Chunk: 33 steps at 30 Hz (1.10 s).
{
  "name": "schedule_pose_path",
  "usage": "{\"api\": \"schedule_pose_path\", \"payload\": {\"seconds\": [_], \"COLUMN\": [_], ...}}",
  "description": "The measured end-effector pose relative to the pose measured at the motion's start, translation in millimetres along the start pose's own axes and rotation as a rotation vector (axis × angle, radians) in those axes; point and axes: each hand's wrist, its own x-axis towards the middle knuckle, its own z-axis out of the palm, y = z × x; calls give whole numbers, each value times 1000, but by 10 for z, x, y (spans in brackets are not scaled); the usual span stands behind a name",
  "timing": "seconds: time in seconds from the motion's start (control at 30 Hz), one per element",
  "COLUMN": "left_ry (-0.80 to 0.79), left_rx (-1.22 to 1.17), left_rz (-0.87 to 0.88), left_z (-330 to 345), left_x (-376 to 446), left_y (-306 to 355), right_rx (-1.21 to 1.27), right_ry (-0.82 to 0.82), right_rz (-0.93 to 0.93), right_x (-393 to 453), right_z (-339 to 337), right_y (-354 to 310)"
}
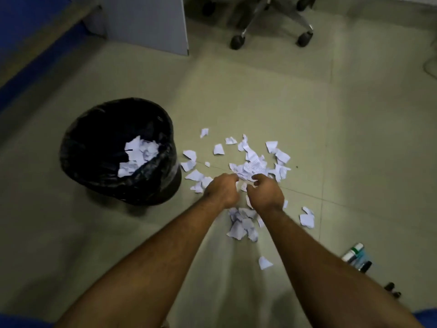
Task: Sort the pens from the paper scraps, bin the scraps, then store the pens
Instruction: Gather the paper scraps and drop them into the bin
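Note:
White torn paper scraps (254, 165) lie scattered over the floor in the middle of the view. My left hand (222, 189) and my right hand (267, 191) are side by side at the near edge of the pile, fingers curled down into the scraps as they gather them. More scraps (241, 224) lie below my wrists. A bin with a black liner (94, 129) stands to the left and holds several scraps (137, 153). Pens and markers (357, 256) lie in a small group on the floor at the right.
An office chair base with castors (272, 31) stands at the top. A grey panel (146, 22) and a blue wall (28, 27) close off the upper left. Tiled floor (354, 138) spreads to the right of the pile.

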Motion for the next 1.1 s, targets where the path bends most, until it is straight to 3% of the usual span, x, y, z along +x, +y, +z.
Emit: {"api": "schedule_pose_path", "payload": {"seconds": [0.1,0.2,0.3,0.43,0.53,0.63,0.77,0.83,0.97,1.1], "left_ry": [-61,40,58,132,153,197,-122,-224,-28,28], "left_rx": [158,268,228,186,127,253,457,557,558,554], "left_rz": [-63,-221,-355,-172,-34,30,97,99,161,164], "left_z": [312,508,634,778,753,634,536,553,709,830], "left_x": [145,259,394,513,560,696,941,936,696,514], "left_y": [-105,-257,-358,-309,-247,-185,-115,-130,-230,-281], "right_rx": [-171,-289,-266,-295,-250,-271,-442,-493,-452,-425], "right_ry": [-13,31,-16,-51,34,110,-145,-178,-94,-25], "right_rz": [0,-4,3,-131,-159,-157,-205,-257,-267,-275], "right_x": [200,396,608,644,545,639,815,766,513,334], "right_z": [108,216,321,474,478,404,319,321,403,518], "right_y": [301,435,477,478,476,459,415,432,536,558]}}
